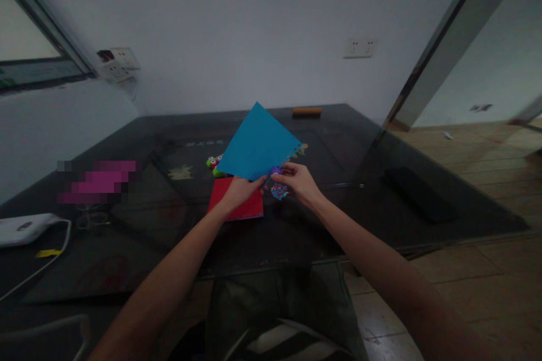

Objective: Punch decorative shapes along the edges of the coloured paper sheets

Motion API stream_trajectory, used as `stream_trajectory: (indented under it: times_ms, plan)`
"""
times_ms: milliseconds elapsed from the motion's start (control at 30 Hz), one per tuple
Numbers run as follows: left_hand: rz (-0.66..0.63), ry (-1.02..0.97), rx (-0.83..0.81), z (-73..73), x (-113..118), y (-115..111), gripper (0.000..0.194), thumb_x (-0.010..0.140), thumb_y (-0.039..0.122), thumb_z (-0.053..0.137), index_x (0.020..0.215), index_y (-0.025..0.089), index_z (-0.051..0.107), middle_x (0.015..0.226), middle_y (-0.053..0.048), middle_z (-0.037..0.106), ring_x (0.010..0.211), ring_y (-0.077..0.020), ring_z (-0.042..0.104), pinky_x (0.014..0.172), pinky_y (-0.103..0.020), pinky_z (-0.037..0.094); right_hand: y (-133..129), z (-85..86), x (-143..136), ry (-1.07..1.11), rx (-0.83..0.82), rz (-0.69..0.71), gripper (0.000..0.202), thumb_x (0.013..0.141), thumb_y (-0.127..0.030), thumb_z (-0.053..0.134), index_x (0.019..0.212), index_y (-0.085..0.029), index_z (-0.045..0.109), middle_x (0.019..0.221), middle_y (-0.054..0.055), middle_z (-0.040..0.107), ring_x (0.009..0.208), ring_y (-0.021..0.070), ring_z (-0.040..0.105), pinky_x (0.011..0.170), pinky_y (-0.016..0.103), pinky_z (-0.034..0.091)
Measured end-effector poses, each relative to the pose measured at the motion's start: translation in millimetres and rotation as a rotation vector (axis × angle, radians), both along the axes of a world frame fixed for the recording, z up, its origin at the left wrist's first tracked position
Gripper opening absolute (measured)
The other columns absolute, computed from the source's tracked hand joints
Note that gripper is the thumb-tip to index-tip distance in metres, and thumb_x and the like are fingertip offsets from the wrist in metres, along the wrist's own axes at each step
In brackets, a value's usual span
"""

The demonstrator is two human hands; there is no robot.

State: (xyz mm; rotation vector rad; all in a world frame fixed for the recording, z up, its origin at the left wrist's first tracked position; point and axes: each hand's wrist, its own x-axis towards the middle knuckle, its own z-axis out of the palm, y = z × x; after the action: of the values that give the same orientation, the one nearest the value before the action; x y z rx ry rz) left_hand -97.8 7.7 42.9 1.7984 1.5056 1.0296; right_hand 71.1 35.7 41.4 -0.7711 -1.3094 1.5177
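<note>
Blue sheet [259, 144], purple tool [276, 170], red sheet [253, 205]

On the table [305, 240], small bits [279, 192] lie right of a flat sheet [250, 207].

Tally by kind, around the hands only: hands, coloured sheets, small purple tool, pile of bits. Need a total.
Hands: 2 (left hand, right hand)
Sheets: 2 (blue sheet, red sheet)
Purple tool: 1
Pile of bits: 1, pieces too small to count
Total: 6
</note>
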Motion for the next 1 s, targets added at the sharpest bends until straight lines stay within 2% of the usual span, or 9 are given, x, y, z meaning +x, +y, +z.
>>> stream_trajectory:
  times_ms: [300, 800, 1000]
  plan:
    - [-0.034, -0.003, -0.02, -2.0, -2.1, 1.7, 0.025, 0.079, 0.038, 0.05, 0.067, 0.018, 0.059, 0.062, -0.002, 0.065, 0.062, -0.0166, 0.061, 0.071, -0.029, 0.047, 1.1, -0.5, 0.1, -0.019, 0.013, -0.009, 0.032, 0.052, -0.028, 0.079, 0.077, -0.017, 0.063, 0.076, 0.002, 0.066, 0.071, 0.0152, 0.061, 0.076, 0.034, 0.047]
    - [-0.081, -0.084, -0.062, -3.9, -1.7, 2.2, 0.025, 0.078, 0.04, 0.053, 0.078, 0.017, 0.061, 0.064, -0.002, 0.066, 0.057, -0.0153, 0.06, 0.063, -0.028, 0.049, 1.9, -4.5, -1.2, -0.002, 0.051, -0.038, 0.03, 0.053, -0.029, 0.079, 0.076, -0.017, 0.064, 0.075, 0.002, 0.066, 0.069, 0.0151, 0.06, 0.072, 0.032, 0.046]
    - [-0.072, -0.073, -0.051, 1.0, 0.4, 0.1, 0.025, 0.076, 0.04, 0.055, 0.077, 0.016, 0.06, 0.061, -0.002, 0.065, 0.057, -0.0159, 0.06, 0.064, -0.029, 0.049, 0.8, -3.5, -0.6, -0.007, 0.042, -0.044, 0.032, 0.052, -0.031, 0.079, 0.077, -0.017, 0.064, 0.076, 0.002, 0.066, 0.07, 0.016, 0.06, 0.072, 0.033, 0.046]
